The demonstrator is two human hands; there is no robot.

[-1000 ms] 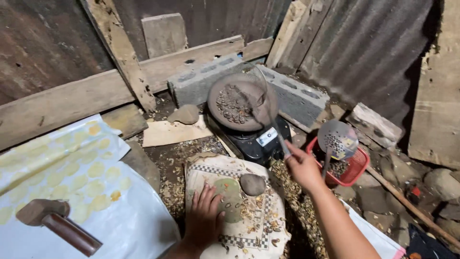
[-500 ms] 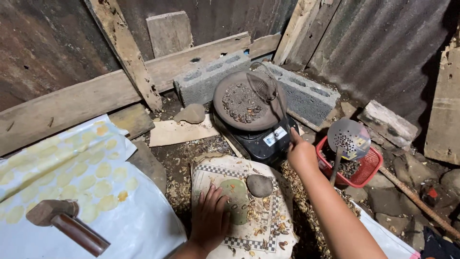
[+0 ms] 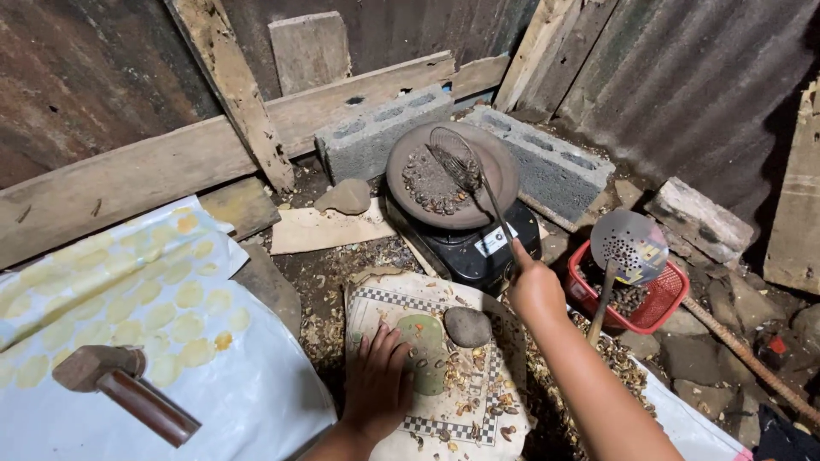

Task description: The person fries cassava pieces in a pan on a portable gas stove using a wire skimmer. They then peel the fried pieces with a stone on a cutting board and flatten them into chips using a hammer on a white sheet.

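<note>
My right hand [image 3: 531, 286] grips the handle of a wire skimmer [image 3: 457, 162], whose mesh head rests in a round clay pan [image 3: 495, 166] of dark roasted pieces. The pan sits on a black electric burner [image 3: 478, 248]. My left hand [image 3: 376, 380] lies flat with fingers spread on a patterned cloth [image 3: 461, 418], touching a green flattened disc [image 3: 427, 346]. A grey rounded stone [image 3: 467, 326] sits on the cloth beside the disc, among scattered husks.
A red basket [image 3: 658, 299] with a perforated metal ladle [image 3: 628, 248] stands right of the burner. Concrete blocks [image 3: 376, 137] and wooden planks back the pan. At left, a plastic sheet [image 3: 128, 324] carries several yellow discs and a wooden mallet [image 3: 120, 384]. A flat stone [image 3: 346, 198] lies near.
The skimmer head has moved within the pan, from its right side toward the middle. My left hand stays on the cloth. The view has shifted slightly.
</note>
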